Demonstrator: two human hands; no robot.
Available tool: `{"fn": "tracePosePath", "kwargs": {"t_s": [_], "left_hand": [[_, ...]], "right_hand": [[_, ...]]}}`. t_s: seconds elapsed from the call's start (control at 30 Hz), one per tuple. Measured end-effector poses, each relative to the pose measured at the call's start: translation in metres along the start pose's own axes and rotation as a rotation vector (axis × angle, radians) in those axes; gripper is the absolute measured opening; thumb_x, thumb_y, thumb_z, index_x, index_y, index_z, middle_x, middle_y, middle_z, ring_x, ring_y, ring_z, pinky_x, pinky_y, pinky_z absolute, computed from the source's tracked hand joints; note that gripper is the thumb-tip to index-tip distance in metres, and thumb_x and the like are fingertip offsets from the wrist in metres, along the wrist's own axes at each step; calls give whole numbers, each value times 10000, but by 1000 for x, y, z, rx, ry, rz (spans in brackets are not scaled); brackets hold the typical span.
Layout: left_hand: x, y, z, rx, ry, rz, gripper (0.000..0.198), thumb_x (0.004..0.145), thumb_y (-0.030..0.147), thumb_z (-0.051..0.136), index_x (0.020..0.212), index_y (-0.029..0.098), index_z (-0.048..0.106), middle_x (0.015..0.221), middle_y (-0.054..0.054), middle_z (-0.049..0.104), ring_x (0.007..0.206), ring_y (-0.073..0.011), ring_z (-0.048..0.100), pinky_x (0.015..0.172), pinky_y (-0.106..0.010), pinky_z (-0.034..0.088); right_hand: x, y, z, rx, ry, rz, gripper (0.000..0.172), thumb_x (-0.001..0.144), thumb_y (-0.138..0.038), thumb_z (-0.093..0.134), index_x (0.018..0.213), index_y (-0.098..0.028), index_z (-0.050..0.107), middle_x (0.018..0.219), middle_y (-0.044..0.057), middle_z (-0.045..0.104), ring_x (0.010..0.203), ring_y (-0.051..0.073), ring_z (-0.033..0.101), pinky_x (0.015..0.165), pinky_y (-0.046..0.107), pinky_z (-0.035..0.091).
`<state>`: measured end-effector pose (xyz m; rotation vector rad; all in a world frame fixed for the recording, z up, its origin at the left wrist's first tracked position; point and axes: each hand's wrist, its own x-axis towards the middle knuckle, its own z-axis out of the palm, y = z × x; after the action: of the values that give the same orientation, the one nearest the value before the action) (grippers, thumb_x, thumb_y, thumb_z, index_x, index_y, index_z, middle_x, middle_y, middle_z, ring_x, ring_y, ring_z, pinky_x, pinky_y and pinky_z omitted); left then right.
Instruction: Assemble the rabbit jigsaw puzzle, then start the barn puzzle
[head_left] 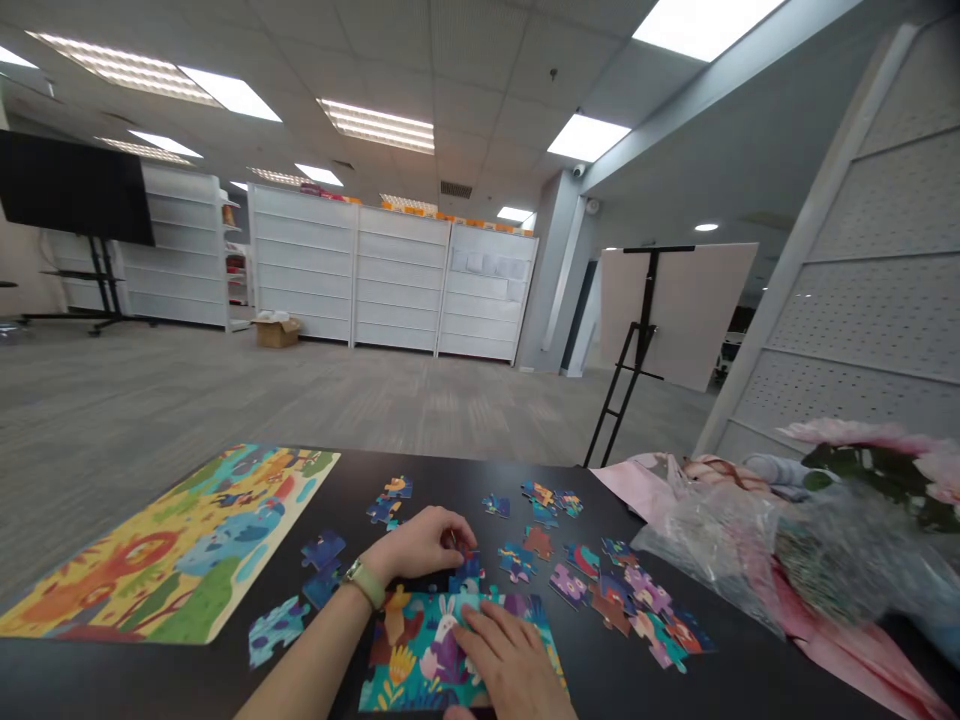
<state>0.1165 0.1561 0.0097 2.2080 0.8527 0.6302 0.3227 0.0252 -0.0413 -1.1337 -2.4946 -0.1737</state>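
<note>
Carpet (285,395) in flecked grey runs back to a row of white shelving units (394,285), with a cardboard box (276,333) sitting on the floor just in front of them. Off to the left, a large dark screen (75,190) stands on a wheeled stand, and to the right a black easel (637,340) holds up a pale board (675,315).

Nearer, a black table (352,470) takes up the foreground. A bouquet in clear plastic and pink paper (847,520) lies at its right end, and a bright printed picture sheet (172,545) lies at its left. Between them sits a partly assembled jigsaw puzzle (457,650), a rabbit showing among its leaves, with loose jigsaw pieces (622,595) scattered around it, mostly above and to the right.

The right hand (506,660) rests on the assembled section, fingers spread and pressing flat. The left hand (420,545), wearing a green-strapped watch (365,583), is curled over a dark blue piece (466,572) at the puzzle's top edge — whether it actually grips that piece, I can't tell from here.
</note>
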Motion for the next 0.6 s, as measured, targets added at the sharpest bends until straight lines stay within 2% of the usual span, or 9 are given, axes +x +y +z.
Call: {"fn": "tracePosePath", "kwargs": {"t_s": [0.1,0.2,0.27,0.33,0.43,0.53,0.6], "left_hand": [[4,-2,-9,-45,111,-3,176,801,210,607,903,155,740,801,-22,720,746,-160,641,673,-228,486],[6,-5,-20,-40,259,-27,218,876,220,514,963,131,693,870,-51,701,794,-169,628,716,-255,480],[6,-6,-23,-14,296,-41,238,902,233,486,999,130,678,890,-56,691,800,-170,621,722,-262,475],[4,-5,-19,28,260,-48,212,880,255,539,984,148,689,862,-38,688,791,-169,623,716,-255,470],[-1,0,-4,113,135,-70,165,738,294,720,866,190,726,761,6,675,738,-172,620,682,-243,458],[-4,5,8,193,55,-128,223,610,320,825,781,216,727,720,18,652,724,-193,608,660,-256,443],[-5,6,10,220,40,-164,285,574,339,856,793,222,718,778,5,655,774,-217,608,677,-271,443]], "right_hand": [[-1,2,0,-45,25,-26,621,819,-669,674,1317,-301,618,1323,13,698,1150,263,654,887,314,491],[-1,2,1,-79,52,-34,592,823,-673,667,1285,-306,629,1308,-4,707,1125,252,673,870,304,496],[-1,3,4,-94,72,-37,560,819,-651,681,1266,-317,635,1284,-14,721,1102,247,687,845,299,504],[0,6,8,-117,94,-46,459,852,-551,694,1254,-338,635,1258,-34,733,1075,232,702,811,290,512],[1,10,16,-172,124,-73,307,923,-373,658,1228,-358,636,1231,-69,744,1035,203,724,765,277,522],[0,13,21,-206,146,-78,255,959,-338,615,1212,-356,640,1218,-70,749,1022,200,732,756,277,529],[0,13,24,-195,143,-73,259,953,-352,623,1211,-366,640,1210,-67,753,1024,204,731,753,277,531]]}}
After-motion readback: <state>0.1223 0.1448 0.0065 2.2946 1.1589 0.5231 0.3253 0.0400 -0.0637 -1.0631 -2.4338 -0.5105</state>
